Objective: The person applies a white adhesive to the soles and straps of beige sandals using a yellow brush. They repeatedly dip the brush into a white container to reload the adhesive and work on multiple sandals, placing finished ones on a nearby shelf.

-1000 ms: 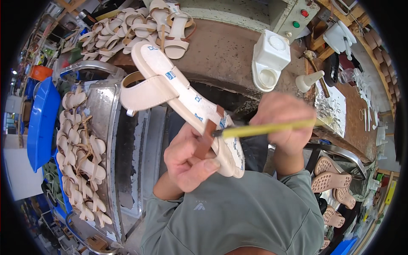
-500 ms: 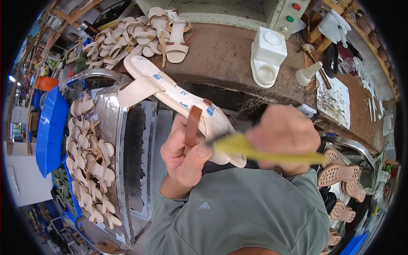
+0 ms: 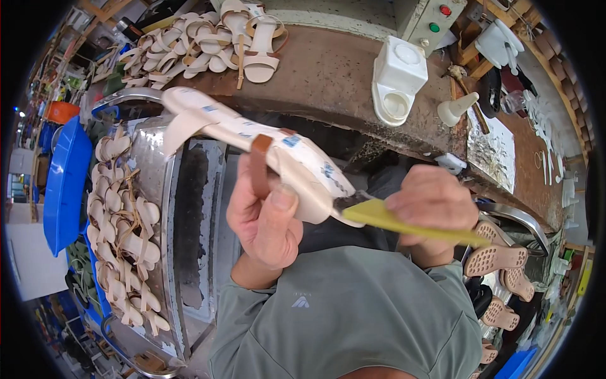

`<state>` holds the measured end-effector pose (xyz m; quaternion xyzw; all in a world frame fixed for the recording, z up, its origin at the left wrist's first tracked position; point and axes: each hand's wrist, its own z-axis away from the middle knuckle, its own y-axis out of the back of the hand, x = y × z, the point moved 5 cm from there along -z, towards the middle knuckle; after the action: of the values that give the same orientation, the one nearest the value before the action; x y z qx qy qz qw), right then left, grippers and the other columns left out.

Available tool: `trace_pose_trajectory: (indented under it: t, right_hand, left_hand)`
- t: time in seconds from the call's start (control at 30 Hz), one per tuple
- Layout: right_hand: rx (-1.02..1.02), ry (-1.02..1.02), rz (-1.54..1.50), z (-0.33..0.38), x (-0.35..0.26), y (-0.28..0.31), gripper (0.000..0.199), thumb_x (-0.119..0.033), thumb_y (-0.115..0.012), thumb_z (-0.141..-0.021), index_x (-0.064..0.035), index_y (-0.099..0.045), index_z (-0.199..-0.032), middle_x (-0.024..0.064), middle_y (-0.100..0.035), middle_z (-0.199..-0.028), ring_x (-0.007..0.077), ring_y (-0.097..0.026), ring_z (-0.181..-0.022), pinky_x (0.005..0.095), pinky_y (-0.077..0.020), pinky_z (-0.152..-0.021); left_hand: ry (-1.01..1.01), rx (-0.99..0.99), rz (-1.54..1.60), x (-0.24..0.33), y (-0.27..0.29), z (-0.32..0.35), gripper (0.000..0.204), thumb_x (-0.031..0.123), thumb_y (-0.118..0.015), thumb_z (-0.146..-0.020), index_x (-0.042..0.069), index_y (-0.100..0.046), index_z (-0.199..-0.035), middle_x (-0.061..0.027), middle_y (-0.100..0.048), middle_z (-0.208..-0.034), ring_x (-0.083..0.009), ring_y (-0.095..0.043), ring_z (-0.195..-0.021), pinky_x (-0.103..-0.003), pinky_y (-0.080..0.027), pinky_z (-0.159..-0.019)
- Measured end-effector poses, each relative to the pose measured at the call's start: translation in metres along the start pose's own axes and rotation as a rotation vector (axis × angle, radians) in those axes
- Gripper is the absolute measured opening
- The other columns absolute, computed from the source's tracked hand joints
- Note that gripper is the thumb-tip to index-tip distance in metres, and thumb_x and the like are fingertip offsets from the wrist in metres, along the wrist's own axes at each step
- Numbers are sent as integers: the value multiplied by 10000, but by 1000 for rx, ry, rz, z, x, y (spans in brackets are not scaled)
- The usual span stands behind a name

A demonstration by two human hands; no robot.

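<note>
1. Both hands are busy: the left hand (image 3: 265,218) grips a cream sandal (image 3: 265,148) with its thumb pressed on the brown strap (image 3: 259,165), and the right hand (image 3: 432,205) is closed around a yellow-handled brush (image 3: 404,222).
2. Up in the air, in front of the person's chest, the sandal is held above a metal tray (image 3: 189,208), with its sole turned up and small blue-marked tapes stuck on it.
3. On the left, a long metal rack (image 3: 148,158) holds many more cream sandals (image 3: 123,246), and another pile (image 3: 214,44) lies on the brown bench (image 3: 328,76) near a white pot holder (image 3: 394,79).
4. At the end of the sandal, the dark brush tip (image 3: 348,202) touches the sole, so this looks like the step of brushing something on, maybe glue, though the tip is too small to be sure.
5. Next, the brush probably needs a slow, even stroke along the sole, while the left hand keeps the sandal from wobbling.
</note>
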<state>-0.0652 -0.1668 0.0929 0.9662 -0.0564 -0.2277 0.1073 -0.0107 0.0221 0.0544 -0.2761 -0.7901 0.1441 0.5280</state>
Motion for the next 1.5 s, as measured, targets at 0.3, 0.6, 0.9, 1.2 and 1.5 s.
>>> trace_pose_trajectory:
  t: [0.3, 0.6, 0.9, 1.2, 1.5]
  right_hand:
    - [-240, 213, 137, -4, -18, -9, 318, -292, -715, -776, -10, -613, -882, 117, -627, -780, 159, -581, -543, 276, -411, -472]
    - [535, -674, -791, 52, 77, 50, 175, -209, -554, -891, -40, -531, -852, 54, -572, -732, 110, -502, -523, 234, -408, -461]
    - [79, -1144, -768, 52, 115, -6, 327, -328, -551, -897, -5, -606, -890, 23, -539, -584, 76, -498, -513, 198, -393, -470]
    - [559, -1297, -669, 79, 116, 15, 278, -307, -569, -888, -32, -595, -858, 8, -535, -560, 68, -498, -486, 187, -366, -425]
    - [628, -1209, -365, 118, 140, 93, 439, -364, -434, -953, 22, -619, -852, 82, -623, -658, 90, -488, -383, 183, -366, -331]
  left_hand:
    - [-91, 60, -76, -3, 5, 1, 194, 65, -507, -842, -75, -525, -976, -187, -473, -1156, -196, -477, -1002, -326, -351, -926]
    - [484, -80, 688, -29, 46, -23, 454, 113, -444, -738, -173, -487, -1088, -324, -585, -992, -348, -647, -803, -402, -539, -746]
    - [224, -213, 258, -30, 47, -3, 235, 78, -497, -819, -98, -525, -973, -239, -575, -926, -273, -617, -762, -356, -539, -708]
    - [-434, 10, -584, -11, 68, 6, 412, 275, -625, -783, -86, -625, -982, -210, -606, -1068, -263, -559, -1044, -346, -407, -912]
    - [-166, 30, -657, -27, 78, -11, 201, 29, -597, -745, -68, -647, -913, -140, -641, -957, -191, -609, -866, -308, -480, -784]
